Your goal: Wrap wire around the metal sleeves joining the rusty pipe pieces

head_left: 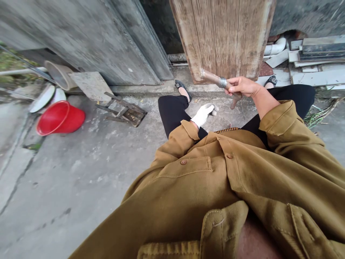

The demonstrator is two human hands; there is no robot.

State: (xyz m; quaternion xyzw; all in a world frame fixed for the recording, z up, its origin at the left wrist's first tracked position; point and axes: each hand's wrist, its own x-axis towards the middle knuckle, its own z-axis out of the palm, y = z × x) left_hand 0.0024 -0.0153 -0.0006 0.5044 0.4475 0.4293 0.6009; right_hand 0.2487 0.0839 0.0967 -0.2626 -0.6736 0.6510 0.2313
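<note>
Brown shirt (188, 201) cloth fills the bottom of the frame, nearest our view, its sleeves running up to our two hands. Right of upper centre, our bare right hand (245, 87) clamps round the stick (212, 77), just beside a coil of wire (222, 82) wound about it; the stick's far end points to the upper left, across the foot of the board (223, 39), though we cannot tell whether they touch. Near the centre, our left hand (202, 114), gloved in white, curls apart from the stick; whether its fingers close on anything we cannot tell. We judge the step in hand to be holding the stick one-handed; a next move would call for a firm grip near the wire. At left, we see a red bucket (72, 118).
</note>
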